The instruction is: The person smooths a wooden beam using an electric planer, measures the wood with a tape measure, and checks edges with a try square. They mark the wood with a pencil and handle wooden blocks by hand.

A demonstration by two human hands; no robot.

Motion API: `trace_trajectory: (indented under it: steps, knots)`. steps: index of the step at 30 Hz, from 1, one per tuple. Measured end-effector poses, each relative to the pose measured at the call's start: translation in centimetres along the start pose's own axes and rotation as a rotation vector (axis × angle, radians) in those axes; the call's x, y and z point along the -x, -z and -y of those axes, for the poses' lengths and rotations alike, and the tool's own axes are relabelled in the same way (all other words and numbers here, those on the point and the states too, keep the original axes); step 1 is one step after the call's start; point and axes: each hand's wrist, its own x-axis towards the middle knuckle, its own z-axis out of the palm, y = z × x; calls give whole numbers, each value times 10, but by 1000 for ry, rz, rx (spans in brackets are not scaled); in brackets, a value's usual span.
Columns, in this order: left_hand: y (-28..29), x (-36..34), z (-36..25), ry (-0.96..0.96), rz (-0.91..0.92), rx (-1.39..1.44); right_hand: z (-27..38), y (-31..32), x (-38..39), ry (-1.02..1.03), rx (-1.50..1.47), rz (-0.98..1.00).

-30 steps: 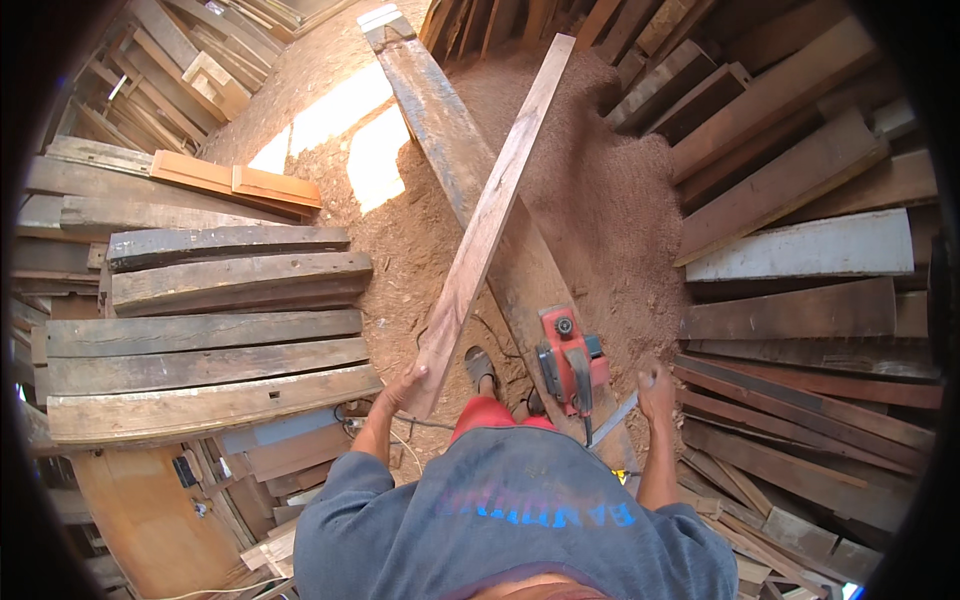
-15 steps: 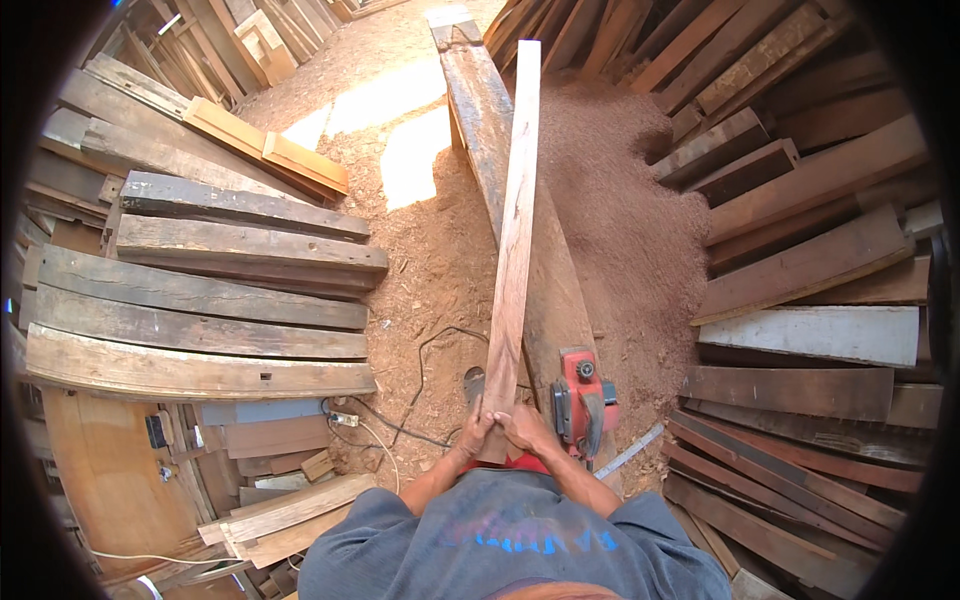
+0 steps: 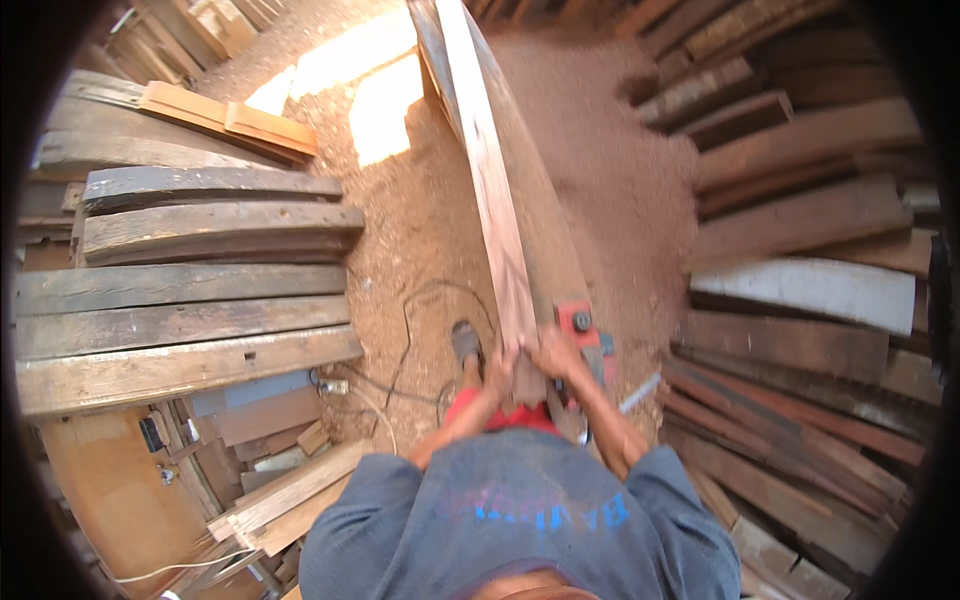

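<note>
Two-handed hold, swung into line

Lower centre: left hand (image 3: 500,372) and right hand (image 3: 555,355) both closed around the near end of the plank (image 3: 488,180); right was off it a second ago, so steering seems surer. Just right: boxy red planer (image 3: 574,317). Plank, straight, pinkish-grained, now runs nearly along the broad, dull counter (image 3: 535,210) to top edge.

Red planer (image 3: 574,317) on wide board (image 3: 546,235)
</note>
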Motion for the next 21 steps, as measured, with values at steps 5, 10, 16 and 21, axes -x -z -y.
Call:
trace_trajectory:
  steps: [5, 10, 16, 21]
  knots:
    - [20, -84, -33, 161, 98, -162, 19, 83, 38, -28, -592, -359]
    - [24, -99, -50, 112, 220, -594, -50, 58, 103, -220, -261, -633]
    - [20, -104, -26, 135, 200, -377, -69, -17, 115, -323, -511, -360]
    - [17, -110, 4, -17, 153, -95, -53, -2, 118, -334, -735, -319]
